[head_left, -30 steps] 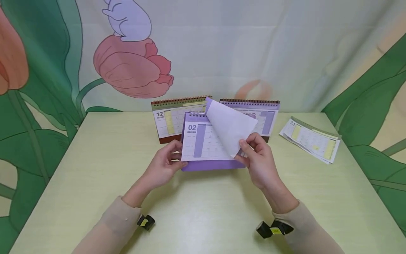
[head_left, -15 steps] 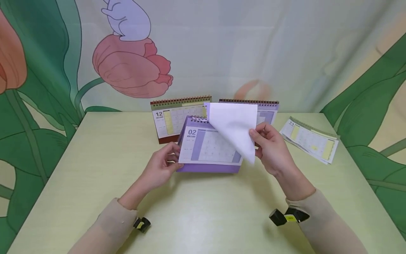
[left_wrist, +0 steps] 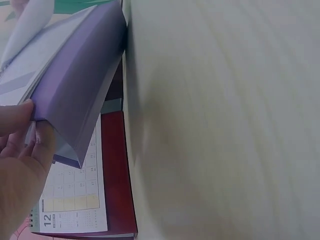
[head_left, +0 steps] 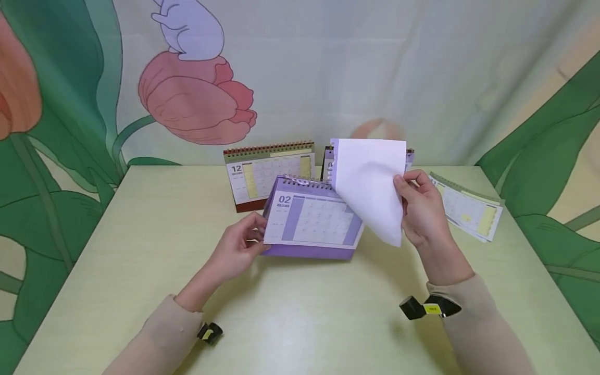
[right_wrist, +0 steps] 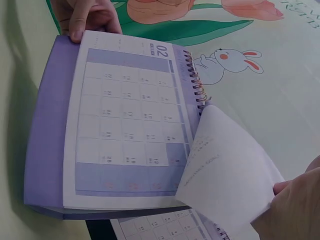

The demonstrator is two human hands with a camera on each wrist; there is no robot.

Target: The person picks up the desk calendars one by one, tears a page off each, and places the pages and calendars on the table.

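Observation:
A purple spiral-bound desk calendar [head_left: 309, 221] showing month 02 is in the middle of the head view. My left hand [head_left: 240, 240] grips its lower left corner; in the left wrist view the thumb [left_wrist: 17, 117] lies on the front and fingers reach in behind the base. My right hand [head_left: 424, 211] pinches the edge of a loose-hanging page [head_left: 370, 182], white side showing. That page is folded over to the right, its purple top edge ragged with binding holes. In the right wrist view its corner still meets the spiral binding [right_wrist: 195, 82] at one end.
Behind stand a green-topped calendar [head_left: 269, 174] showing month 12 and another purple calendar [head_left: 326, 162], mostly hidden by the page. Several sheets [head_left: 469, 208] lie at the table's right, the top one marked 11. A printed curtain [head_left: 300, 78] hangs behind the table [head_left: 300, 323].
My right hand has moved right, pulling the page further along the spiral and uncovering more of the 02 sheet. The calendar has tilted back slightly; my left hand keeps its grip.

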